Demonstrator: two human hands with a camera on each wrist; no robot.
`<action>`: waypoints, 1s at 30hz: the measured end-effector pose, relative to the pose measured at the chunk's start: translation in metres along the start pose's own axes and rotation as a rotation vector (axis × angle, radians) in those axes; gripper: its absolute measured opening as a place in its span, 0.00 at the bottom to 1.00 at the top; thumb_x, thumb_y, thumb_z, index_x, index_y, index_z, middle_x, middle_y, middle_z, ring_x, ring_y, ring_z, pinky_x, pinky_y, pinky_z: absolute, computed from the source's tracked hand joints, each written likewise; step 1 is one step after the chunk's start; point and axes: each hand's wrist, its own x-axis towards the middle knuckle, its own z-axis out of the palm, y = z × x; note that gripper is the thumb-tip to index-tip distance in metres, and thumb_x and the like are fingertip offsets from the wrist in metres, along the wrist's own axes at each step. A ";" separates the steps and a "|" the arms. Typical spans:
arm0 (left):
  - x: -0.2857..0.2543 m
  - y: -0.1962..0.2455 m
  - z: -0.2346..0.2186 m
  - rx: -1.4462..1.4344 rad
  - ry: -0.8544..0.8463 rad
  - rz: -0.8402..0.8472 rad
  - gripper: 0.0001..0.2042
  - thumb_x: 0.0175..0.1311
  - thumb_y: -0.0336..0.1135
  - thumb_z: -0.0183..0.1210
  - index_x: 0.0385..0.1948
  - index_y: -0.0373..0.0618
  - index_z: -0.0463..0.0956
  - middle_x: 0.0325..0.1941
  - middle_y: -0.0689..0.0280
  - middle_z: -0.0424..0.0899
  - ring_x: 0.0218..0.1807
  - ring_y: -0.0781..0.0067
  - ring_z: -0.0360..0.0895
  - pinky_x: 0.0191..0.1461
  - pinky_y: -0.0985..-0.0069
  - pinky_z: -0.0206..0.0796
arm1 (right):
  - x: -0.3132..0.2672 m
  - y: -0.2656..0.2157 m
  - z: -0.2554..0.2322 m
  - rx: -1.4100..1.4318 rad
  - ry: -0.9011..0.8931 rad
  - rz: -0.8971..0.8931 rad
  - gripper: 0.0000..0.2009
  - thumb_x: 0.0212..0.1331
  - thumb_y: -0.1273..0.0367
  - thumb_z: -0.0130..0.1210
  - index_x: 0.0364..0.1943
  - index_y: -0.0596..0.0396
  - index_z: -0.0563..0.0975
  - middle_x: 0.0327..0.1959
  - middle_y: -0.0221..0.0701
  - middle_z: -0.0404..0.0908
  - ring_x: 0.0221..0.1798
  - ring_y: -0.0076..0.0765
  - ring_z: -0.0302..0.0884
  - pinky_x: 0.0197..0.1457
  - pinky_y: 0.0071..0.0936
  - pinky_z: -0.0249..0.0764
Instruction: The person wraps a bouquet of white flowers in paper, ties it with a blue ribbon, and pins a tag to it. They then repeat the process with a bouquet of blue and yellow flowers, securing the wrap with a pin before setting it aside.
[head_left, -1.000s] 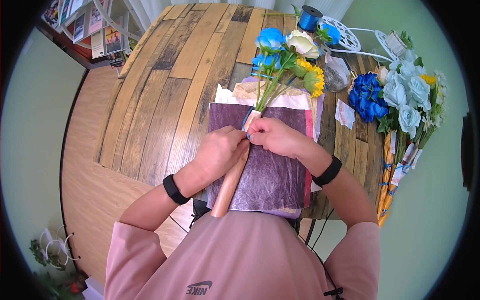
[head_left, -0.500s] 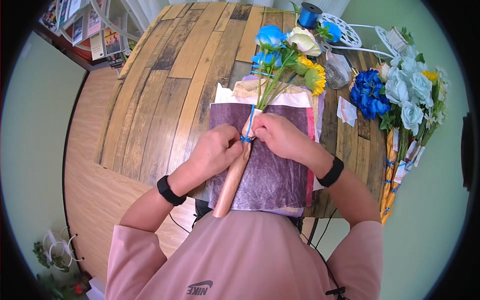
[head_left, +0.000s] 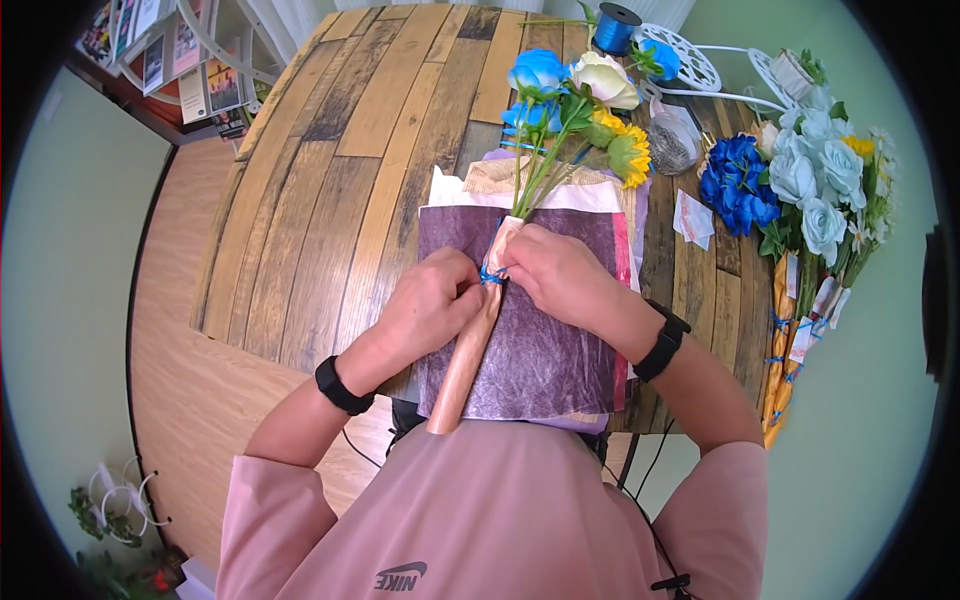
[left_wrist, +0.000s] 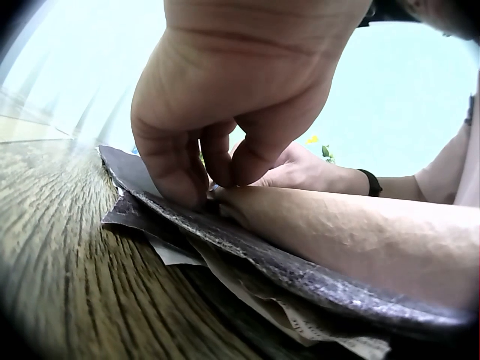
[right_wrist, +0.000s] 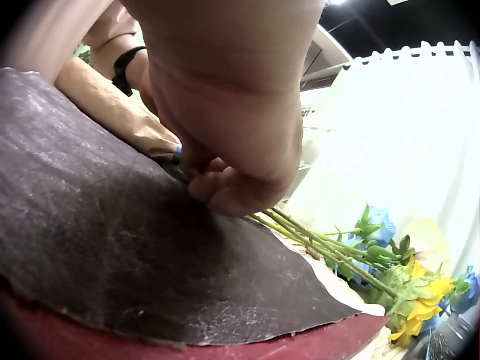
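A bouquet with a blue rose (head_left: pixel 538 70), a cream rose (head_left: pixel 606 80) and a yellow sunflower (head_left: pixel 629 158) lies with its stems in a brown paper wrap (head_left: pixel 463 372). Blue ribbon (head_left: pixel 491 275) is knotted round the wrap's upper part. From the left, my left hand (head_left: pixel 434 300) pinches the ribbon close by the knot, thumb against bent fingers. On the other side my right hand (head_left: pixel 565 275) holds the ribbon with curled fingers, its tips mostly hidden in the head view. In the right wrist view, a bit of blue ribbon (right_wrist: pixel 177 154) shows beside those fingers.
Under the bouquet lie dark purple wrapping sheets (head_left: pixel 545 350) over paler paper. A blue ribbon spool (head_left: pixel 617 30) stands at the back beside a white metal stand (head_left: pixel 690 68). Finished-looking bunches with pale blue roses (head_left: pixel 822 232) and dark blue flowers (head_left: pixel 738 190) lie at the right.
My hands have drawn apart from over the ribbon to either side, so the knot shows. A long ribbon strand, seen upright over the wrap half a second ago, now lies mostly out of sight.
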 end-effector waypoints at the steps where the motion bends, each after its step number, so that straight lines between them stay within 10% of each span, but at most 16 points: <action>1: 0.000 0.000 0.000 -0.007 0.001 -0.003 0.06 0.56 0.29 0.60 0.29 0.36 0.77 0.35 0.54 0.79 0.37 0.53 0.78 0.41 0.64 0.70 | 0.000 -0.001 -0.001 0.007 -0.002 -0.003 0.07 0.56 0.74 0.57 0.37 0.55 0.74 0.37 0.42 0.75 0.39 0.56 0.76 0.42 0.47 0.74; 15: -0.002 -0.003 -0.005 0.083 -0.090 -0.084 0.06 0.53 0.29 0.59 0.26 0.34 0.77 0.35 0.53 0.78 0.39 0.49 0.77 0.42 0.62 0.69 | -0.003 0.007 -0.021 -0.271 -0.060 0.235 0.05 0.58 0.71 0.54 0.34 0.59 0.75 0.35 0.46 0.77 0.38 0.58 0.79 0.42 0.51 0.75; 23: -0.007 -0.019 -0.018 -0.338 0.021 -0.281 0.16 0.71 0.37 0.58 0.52 0.37 0.71 0.36 0.71 0.76 0.38 0.81 0.74 0.40 0.80 0.69 | -0.009 0.009 -0.044 -0.116 0.244 0.258 0.08 0.58 0.71 0.54 0.41 0.57 0.77 0.39 0.44 0.78 0.45 0.54 0.78 0.47 0.47 0.74; 24: -0.007 -0.016 -0.020 -0.349 0.032 -0.342 0.16 0.64 0.39 0.62 0.47 0.36 0.75 0.36 0.58 0.82 0.36 0.67 0.80 0.41 0.71 0.72 | -0.012 0.010 -0.049 -0.113 0.230 0.281 0.08 0.58 0.71 0.54 0.40 0.58 0.77 0.38 0.44 0.79 0.44 0.55 0.79 0.47 0.46 0.74; 30: -0.006 0.023 -0.009 0.025 -0.108 -0.249 0.20 0.62 0.45 0.65 0.43 0.36 0.76 0.33 0.54 0.83 0.36 0.60 0.82 0.40 0.68 0.73 | -0.026 0.007 -0.040 0.167 0.039 0.447 0.09 0.57 0.69 0.57 0.38 0.61 0.79 0.34 0.44 0.83 0.40 0.49 0.82 0.44 0.40 0.77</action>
